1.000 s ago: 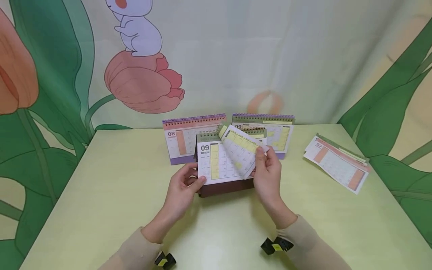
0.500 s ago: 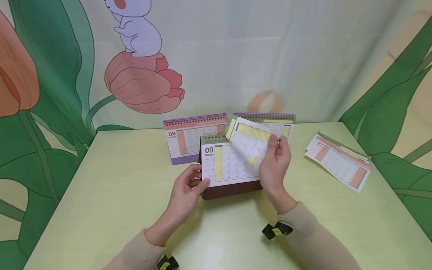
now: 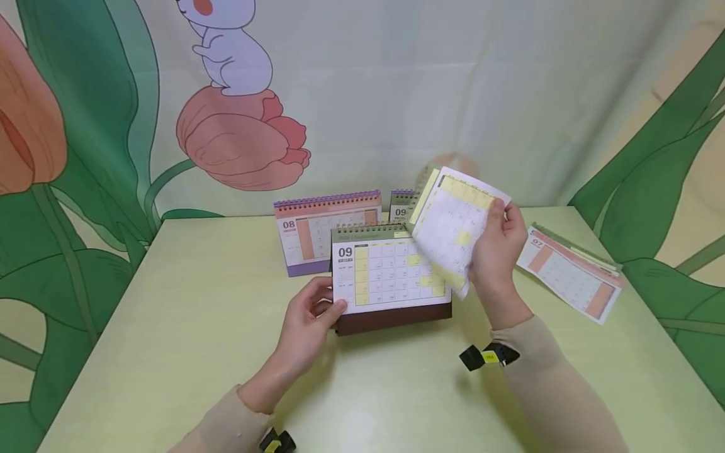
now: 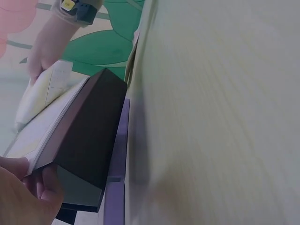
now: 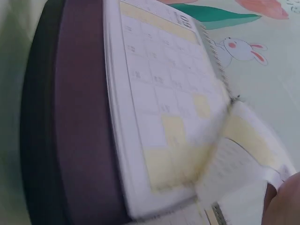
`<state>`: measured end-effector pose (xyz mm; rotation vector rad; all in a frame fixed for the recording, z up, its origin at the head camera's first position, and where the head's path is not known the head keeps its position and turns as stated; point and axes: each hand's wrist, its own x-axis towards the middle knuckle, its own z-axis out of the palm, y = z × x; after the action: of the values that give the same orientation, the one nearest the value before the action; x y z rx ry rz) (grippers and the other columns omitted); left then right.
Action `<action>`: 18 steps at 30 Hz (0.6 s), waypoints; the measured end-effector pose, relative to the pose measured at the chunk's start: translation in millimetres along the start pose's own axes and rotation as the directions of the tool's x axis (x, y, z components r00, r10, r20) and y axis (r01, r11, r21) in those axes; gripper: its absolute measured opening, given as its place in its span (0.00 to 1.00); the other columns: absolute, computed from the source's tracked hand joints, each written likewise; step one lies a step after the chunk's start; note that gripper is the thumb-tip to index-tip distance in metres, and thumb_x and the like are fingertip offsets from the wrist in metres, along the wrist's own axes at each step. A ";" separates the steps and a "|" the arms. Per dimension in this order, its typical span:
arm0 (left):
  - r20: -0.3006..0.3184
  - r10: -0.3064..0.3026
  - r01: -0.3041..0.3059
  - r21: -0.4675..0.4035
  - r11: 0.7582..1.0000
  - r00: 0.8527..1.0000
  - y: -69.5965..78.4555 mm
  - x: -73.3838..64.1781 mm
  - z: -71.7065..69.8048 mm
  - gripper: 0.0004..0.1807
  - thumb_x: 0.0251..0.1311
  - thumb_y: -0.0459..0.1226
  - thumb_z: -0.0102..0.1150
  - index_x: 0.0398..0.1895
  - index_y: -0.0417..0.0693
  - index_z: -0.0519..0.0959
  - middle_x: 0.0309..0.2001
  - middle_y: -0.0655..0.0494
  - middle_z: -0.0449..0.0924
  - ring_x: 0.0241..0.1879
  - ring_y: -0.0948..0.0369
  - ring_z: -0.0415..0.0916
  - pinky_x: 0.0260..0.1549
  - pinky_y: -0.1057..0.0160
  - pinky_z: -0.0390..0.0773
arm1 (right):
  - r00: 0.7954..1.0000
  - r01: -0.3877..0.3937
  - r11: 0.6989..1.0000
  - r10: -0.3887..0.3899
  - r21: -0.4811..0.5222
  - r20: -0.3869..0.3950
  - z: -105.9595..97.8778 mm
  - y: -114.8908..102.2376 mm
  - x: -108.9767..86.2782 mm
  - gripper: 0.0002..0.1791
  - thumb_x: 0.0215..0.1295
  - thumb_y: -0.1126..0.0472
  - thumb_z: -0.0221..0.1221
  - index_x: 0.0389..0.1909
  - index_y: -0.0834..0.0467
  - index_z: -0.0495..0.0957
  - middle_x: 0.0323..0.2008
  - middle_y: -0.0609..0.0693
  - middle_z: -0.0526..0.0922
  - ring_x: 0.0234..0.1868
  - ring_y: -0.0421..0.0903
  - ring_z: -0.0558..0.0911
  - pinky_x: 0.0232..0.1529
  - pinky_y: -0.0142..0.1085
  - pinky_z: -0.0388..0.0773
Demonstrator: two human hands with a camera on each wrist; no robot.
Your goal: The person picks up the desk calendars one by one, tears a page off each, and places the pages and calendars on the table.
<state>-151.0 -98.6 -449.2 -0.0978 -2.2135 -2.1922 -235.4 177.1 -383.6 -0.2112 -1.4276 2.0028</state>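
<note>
A desk calendar (image 3: 391,270) with a dark maroon base shows its 09 page, green-headed with yellow blocks. My left hand (image 3: 308,318) grips its lower left corner, thumb in front; in the left wrist view the left hand (image 4: 30,192) has fingers under the dark base (image 4: 91,131). Up at the calendar's right end, my right hand (image 3: 501,248) pinches a loose-hanging calendar sheet (image 3: 453,220), bent and tilted. In the right wrist view the sheet (image 5: 234,164) curls from the end of the ring binding (image 5: 215,56), with a blurred fingertip of the right hand (image 5: 283,201) at its edge.
Behind stand a pink 08 calendar (image 3: 328,233) with a purple base and another 09 calendar (image 3: 401,204), mostly hidden. Several removed sheets (image 3: 572,274) lie at the right of the pale yellow table (image 3: 170,352). A printed curtain (image 3: 351,94) hangs behind.
My right hand has moved up and to the right, pulling the sheet's top edge away along the ring binding and baring more of the 09 page. The left hand keeps its grip.
</note>
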 end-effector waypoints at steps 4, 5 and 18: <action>-0.031 -0.020 0.020 0.008 1.000 0.999 -1.3 -0.5 -6.2 0.18 0.65 0.20 0.60 0.56 0.39 0.78 0.46 0.42 0.80 0.38 0.55 0.80 0.36 0.67 0.80 | 0.997 -0.052 0.998 0.053 0.028 -0.051 -9.0 -3.9 17.7 0.14 0.80 0.53 0.51 0.50 0.59 0.78 0.41 0.55 0.86 0.35 0.46 0.87 0.33 0.31 0.83; -0.035 -0.025 0.026 0.013 1.000 0.999 -1.5 -0.7 -8.2 0.18 0.66 0.20 0.60 0.56 0.40 0.79 0.46 0.42 0.80 0.38 0.54 0.80 0.36 0.67 0.80 | 0.996 -0.075 0.996 0.076 0.038 -0.052 -11.7 -4.3 21.5 0.15 0.80 0.53 0.52 0.50 0.59 0.78 0.41 0.55 0.86 0.35 0.46 0.87 0.32 0.31 0.83; -0.049 -0.027 0.030 0.051 0.998 0.998 -1.4 3.2 -20.7 0.18 0.66 0.20 0.60 0.57 0.39 0.79 0.45 0.42 0.80 0.36 0.55 0.78 0.33 0.69 0.78 | 0.941 -0.339 0.935 0.335 0.105 0.052 -31.8 -10.8 41.7 0.16 0.80 0.54 0.51 0.60 0.58 0.75 0.51 0.53 0.80 0.44 0.45 0.85 0.35 0.31 0.83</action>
<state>-154.8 -119.2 -450.1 -0.0119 -2.2579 -2.1254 -247.5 228.7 -376.5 -0.3978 -1.3653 2.3672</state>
